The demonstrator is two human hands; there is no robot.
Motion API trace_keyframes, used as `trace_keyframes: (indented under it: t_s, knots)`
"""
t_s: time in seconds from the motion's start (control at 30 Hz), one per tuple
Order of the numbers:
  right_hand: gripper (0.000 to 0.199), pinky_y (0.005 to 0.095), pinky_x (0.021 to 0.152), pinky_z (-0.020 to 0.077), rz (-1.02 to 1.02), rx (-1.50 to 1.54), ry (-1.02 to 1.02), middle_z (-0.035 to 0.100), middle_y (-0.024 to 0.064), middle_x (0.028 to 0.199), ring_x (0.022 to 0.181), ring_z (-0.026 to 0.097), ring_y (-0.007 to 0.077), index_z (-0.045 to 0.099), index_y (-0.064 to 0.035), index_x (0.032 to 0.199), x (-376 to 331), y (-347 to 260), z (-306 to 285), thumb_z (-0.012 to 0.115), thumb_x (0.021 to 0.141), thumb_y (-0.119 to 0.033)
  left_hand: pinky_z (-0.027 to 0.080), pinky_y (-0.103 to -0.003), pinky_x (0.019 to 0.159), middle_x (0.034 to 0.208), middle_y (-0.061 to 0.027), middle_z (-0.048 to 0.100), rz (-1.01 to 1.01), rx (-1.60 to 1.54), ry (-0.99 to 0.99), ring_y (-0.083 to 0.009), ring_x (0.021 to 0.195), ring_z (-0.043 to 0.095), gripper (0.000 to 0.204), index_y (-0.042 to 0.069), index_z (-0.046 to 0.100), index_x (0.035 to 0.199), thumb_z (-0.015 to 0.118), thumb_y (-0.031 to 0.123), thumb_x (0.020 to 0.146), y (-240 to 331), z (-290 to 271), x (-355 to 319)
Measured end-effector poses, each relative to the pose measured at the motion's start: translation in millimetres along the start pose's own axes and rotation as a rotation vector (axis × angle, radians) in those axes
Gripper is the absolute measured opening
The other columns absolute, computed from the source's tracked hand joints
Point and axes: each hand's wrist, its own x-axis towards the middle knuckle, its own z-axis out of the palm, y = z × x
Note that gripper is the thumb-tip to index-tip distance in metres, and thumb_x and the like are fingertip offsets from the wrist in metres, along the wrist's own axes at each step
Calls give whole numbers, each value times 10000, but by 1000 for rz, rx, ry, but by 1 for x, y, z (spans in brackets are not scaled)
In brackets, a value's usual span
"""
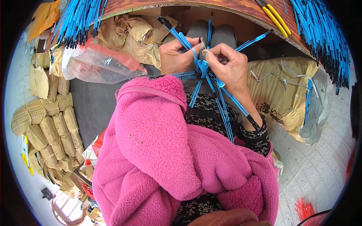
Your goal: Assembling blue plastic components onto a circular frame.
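Observation:
In front of my lap, a blue umbrella frame (203, 67) is spread out, its slim metal ribs with black ends fanning in several directions from a middle joint. My left hand (176, 58) is closed around the upper part of it, beside a thicker rib that points up and left. From the other side my right hand (230, 67) pinches with thumb and forefinger, its fingertips close to the left ones. Between the two sets of fingertips shows a thin wire-like piece (203, 44), too small to make out well. One long rib (235, 100) runs along my right wrist.
A wooden table edge (226, 8) curves across the far side, with bundles of blue ribs (80, 22) hanging at left and more ribs (320, 37) at right. Yellow-handled pliers (278, 19) lie there. Brown paper packages (51, 128) are stacked at left; a paper sack (283, 86) stands at right.

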Motion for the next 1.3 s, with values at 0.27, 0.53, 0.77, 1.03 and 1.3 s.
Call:
trace_keyframes:
  t_s: [0.27,0.53,0.77,1.03,1.3]
  knots:
    - [149,234,511,487,-107,-109,46,675,81,657,580,643,90,638,6,754,4,2,1,697,795,-124,515,-233,611,756,-64,701,190,89,101,-91,675,642,146,13,736,884,755,15,740,-1,14,1]
    - [169,194,517,435,2,-3,91,618,4,645,582,546,28,604,14,732,2,3,-11,694,832,-88,529,-277,756,932,-85,706,188,297,-215,-145,851,655,205,-10,699,998,715,17,796,-1,8,2]
    - [210,201,533,443,87,119,-14,609,-7,644,595,563,39,582,-27,709,-14,38,-39,745,800,-123,497,-241,701,838,-49,678,154,-32,-495,-120,771,635,168,11,713,953,696,64,795,2,14,3]
    - [188,198,616,480,91,180,-373,641,9,718,680,604,52,612,-28,806,-12,44,-62,765,782,-135,478,-289,793,860,-78,652,22,-143,-601,-168,868,610,93,-3,676,916,652,73,867,-15,15,7]
    - [161,195,707,486,137,404,-431,655,24,862,771,608,65,617,-32,872,-11,62,-71,744,790,-89,515,-336,840,943,-151,669,-74,-301,-648,-220,908,639,69,-7,655,899,660,32,843,-10,16,6]
